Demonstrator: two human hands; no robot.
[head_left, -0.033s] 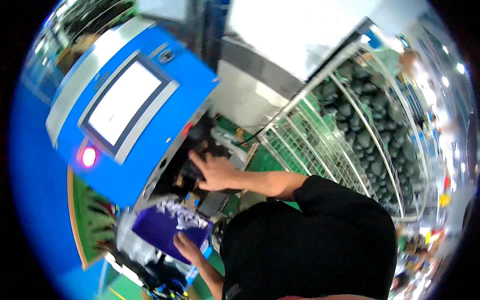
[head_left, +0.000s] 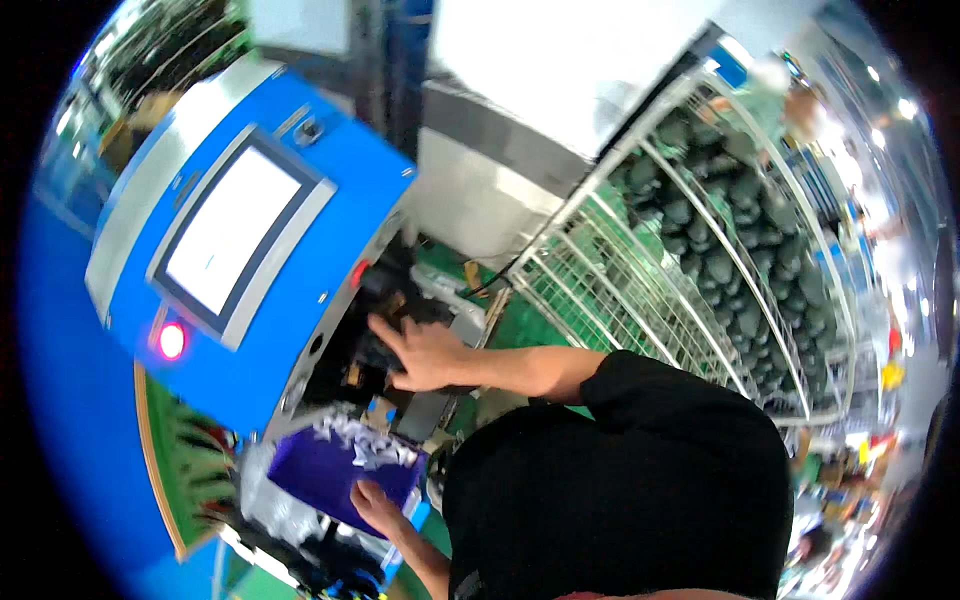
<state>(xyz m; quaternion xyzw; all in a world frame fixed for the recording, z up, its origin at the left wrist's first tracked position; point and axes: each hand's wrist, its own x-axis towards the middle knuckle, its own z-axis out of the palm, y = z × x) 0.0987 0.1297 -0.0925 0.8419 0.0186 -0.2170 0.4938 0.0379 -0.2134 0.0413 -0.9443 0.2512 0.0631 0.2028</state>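
Note:
My right hand (head_left: 430, 357) reaches into the dark working space under a blue machine (head_left: 345, 200). Its index finger stretches toward a black machine part (head_left: 378, 350), and the thumb stands apart; I cannot tell whether the fingertip touches. Nothing shows in this hand. At the near side of a purple bin (head_left: 315, 478) lies my left hand (head_left: 376, 508), fingers extended over the bin's edge, with no piece visible in them. Small white pieces (head_left: 372, 445) are heaped along the bin's far side. Part of the left palm is hidden from view.
A bright screen (head_left: 235, 230) and a glowing red-pink light (head_left: 172, 341) are on the machine's front. On the right stands a white wire cage (head_left: 640, 285) with many dark rounded pieces (head_left: 735, 270). Black items (head_left: 335, 565) lie below the bin.
The view has shifted slightly, so the machine sits a little lower and further left. Both hands keep nearly the same places at the machine and the bin.

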